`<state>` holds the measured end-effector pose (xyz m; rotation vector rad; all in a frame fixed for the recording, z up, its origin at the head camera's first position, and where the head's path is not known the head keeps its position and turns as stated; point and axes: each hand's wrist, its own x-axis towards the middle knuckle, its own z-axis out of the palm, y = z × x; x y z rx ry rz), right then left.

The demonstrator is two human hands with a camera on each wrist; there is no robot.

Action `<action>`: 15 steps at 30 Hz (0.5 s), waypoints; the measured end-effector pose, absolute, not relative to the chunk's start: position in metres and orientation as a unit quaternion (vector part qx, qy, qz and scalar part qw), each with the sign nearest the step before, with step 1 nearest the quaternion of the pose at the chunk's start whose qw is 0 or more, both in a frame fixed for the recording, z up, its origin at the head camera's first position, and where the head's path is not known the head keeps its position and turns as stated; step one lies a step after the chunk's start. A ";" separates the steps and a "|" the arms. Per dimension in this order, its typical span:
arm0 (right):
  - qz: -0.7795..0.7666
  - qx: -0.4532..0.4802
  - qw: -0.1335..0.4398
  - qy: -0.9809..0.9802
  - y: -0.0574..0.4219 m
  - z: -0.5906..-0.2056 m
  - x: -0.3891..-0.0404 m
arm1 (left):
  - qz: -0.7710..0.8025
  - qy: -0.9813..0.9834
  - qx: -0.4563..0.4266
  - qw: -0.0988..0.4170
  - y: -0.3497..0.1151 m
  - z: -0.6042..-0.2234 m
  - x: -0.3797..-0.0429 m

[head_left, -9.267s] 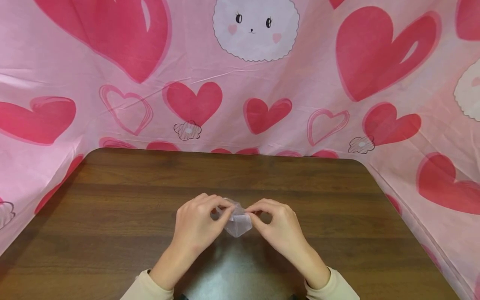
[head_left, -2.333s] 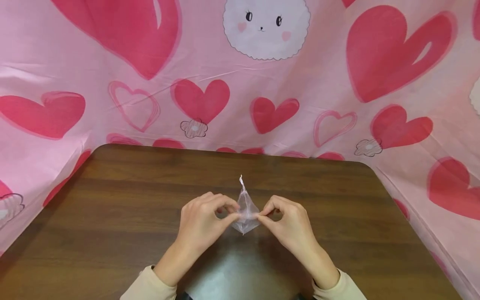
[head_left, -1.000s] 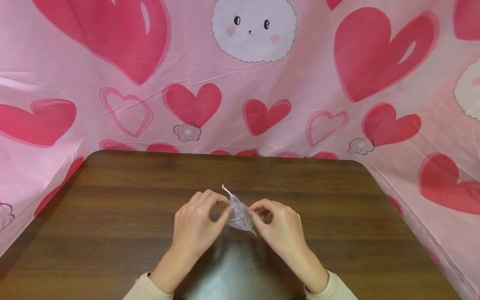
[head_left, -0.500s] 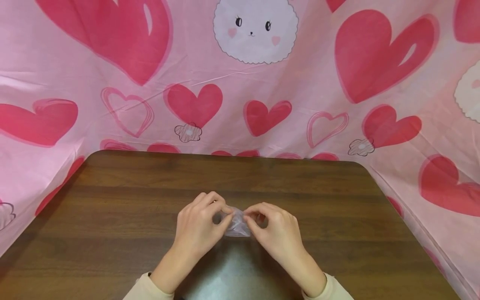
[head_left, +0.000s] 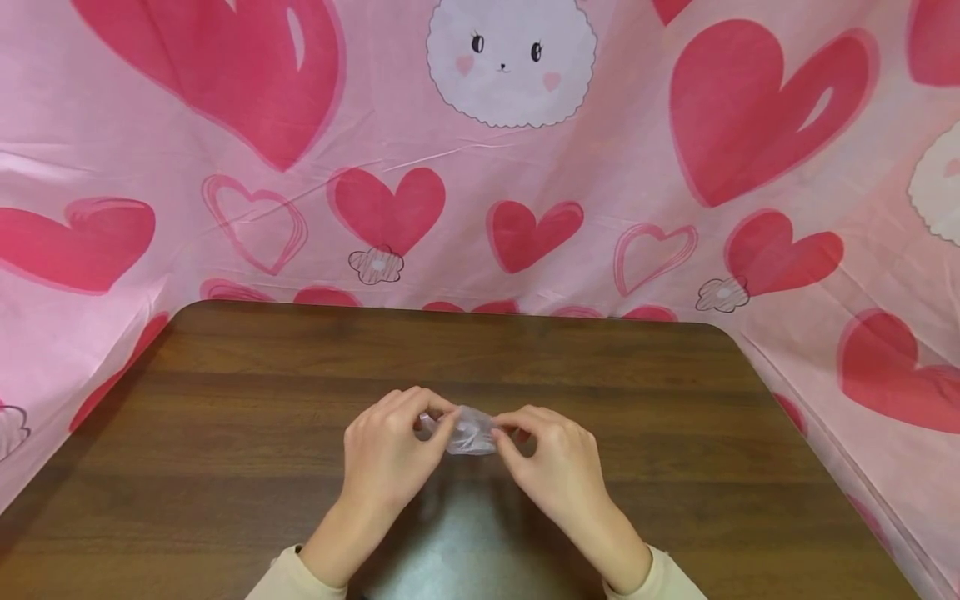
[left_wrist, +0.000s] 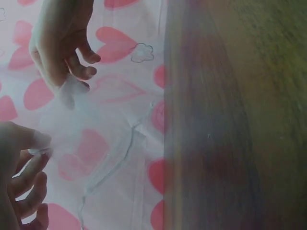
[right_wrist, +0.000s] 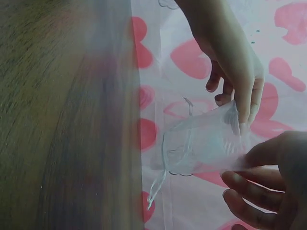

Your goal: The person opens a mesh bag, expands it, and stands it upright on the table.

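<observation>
A small sheer white drawstring pouch (head_left: 471, 435) is stretched between both hands above the table. My left hand (head_left: 390, 454) pinches its left side between thumb and forefinger; my right hand (head_left: 557, 458) pinches the right side the same way. In the right wrist view the pouch (right_wrist: 206, 139) hangs by its closed-looking end from the fingertips, and thin white cords (right_wrist: 164, 153) run across its far end, with loose tails. The left wrist view shows the pouch (left_wrist: 91, 129) too, but it blends with the cloth behind. I cannot make out anything inside it.
The dark wooden table (head_left: 300, 358) extends under and beyond the hands, with rounded far corners. A pink heart-printed cloth (head_left: 465, 142) hangs behind it and along both sides.
The pouch has been turned between the fingers; its cords pointed away from me earlier. Since half a second ago it has risen slightly, and my left hand has shifted a little left.
</observation>
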<state>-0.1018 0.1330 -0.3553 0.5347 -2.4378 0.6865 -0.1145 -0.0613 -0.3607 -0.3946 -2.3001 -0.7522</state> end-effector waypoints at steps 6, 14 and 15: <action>0.250 0.186 0.282 -0.908 0.135 -0.355 -0.103 | -0.267 -0.903 -0.152 0.299 -0.058 -0.365 -0.113; 0.243 0.187 0.281 -0.910 0.135 -0.356 -0.104 | -0.260 -0.904 -0.161 0.298 -0.058 -0.367 -0.113; 0.243 0.187 0.280 -0.910 0.135 -0.357 -0.104 | -0.259 -0.904 -0.164 0.298 -0.058 -0.367 -0.113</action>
